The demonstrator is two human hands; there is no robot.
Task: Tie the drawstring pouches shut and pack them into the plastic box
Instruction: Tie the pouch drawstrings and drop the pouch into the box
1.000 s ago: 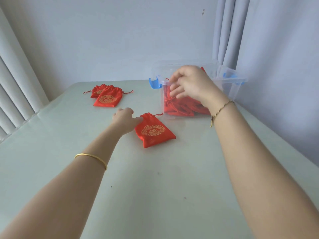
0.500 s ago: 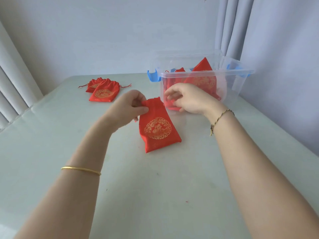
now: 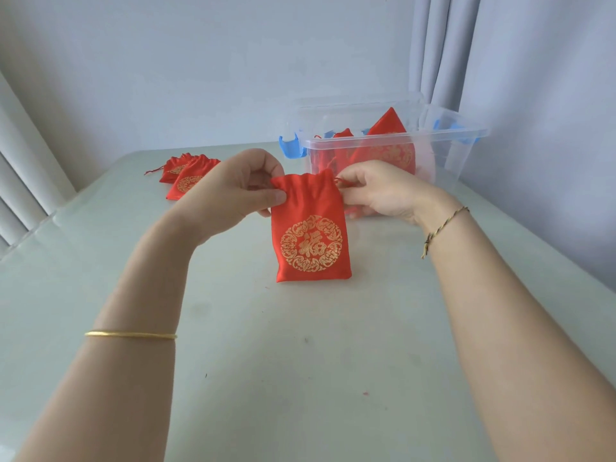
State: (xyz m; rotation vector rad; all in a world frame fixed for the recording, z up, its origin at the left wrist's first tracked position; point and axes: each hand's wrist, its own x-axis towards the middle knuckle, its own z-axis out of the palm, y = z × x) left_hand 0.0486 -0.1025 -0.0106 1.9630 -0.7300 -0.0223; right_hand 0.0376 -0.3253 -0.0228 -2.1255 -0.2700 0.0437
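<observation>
Reaching forward over the pale table (image 3: 300, 378), both forearms frame the view: a gold bangle (image 3: 130, 335) circles the left wrist and a braided cord bracelet (image 3: 443, 228) the right. Between the hands a red pouch (image 3: 311, 241) is held upright by its gathered top, its round gold emblem facing the camera. Its lower edge seems to meet the tabletop, though whether it truly rests there is hard to tell. The left hand (image 3: 240, 188) pinches the pouch's top left corner between thumb and curled fingers. The right hand (image 3: 383, 191) sits at the top right corner, fingers curled, pinching the red drawstring (image 3: 343, 183) that sticks out just beside the gathered mouth. The two hands are apart, one on each side of that mouth.

Farther back on the left, two more red pouches (image 3: 186, 180) lie flat on the table, overlapping, with strings trailing leftward. Farther back on the right, just behind the right hand, stands the clear plastic box (image 3: 460, 151), its top open, with blue latches (image 3: 290, 146) at its ends. Packed pouches (image 3: 390, 145) show through its wall, one poking above the rim. Beyond are a pale wall (image 3: 200, 61) and a curtain (image 3: 436, 45) hanging in folds behind the box
</observation>
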